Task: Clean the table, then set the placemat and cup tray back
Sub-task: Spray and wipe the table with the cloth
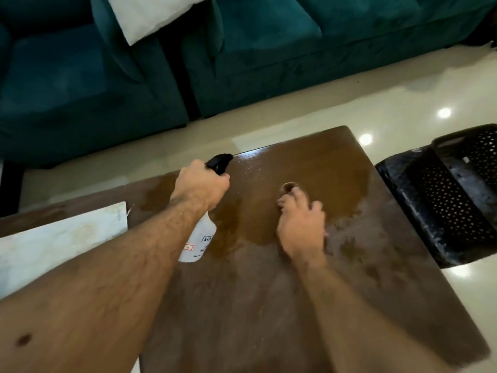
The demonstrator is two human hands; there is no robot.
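Observation:
My left hand [201,185] grips the neck of a white spray bottle [200,239] with a black trigger head [219,162], held over the left part of the brown wooden table [255,305]. Wet droplets and a lighter, damp-looking patch [322,170] cover the table's far half. My right hand [301,224] lies on that patch with its fingers spread and is blurred by motion. A small brown fold or curl [289,187] shows just beyond its fingertips; what it is I cannot tell. A white placemat [61,243] lies on the table at the left edge, partly under my left forearm.
A black perforated plastic crate or stool [443,205] stands on the floor right beside the table's right edge. A teal sofa [269,63] with a white cushion [150,14] runs along the far side, with glossy pale floor [376,103] between it and the table.

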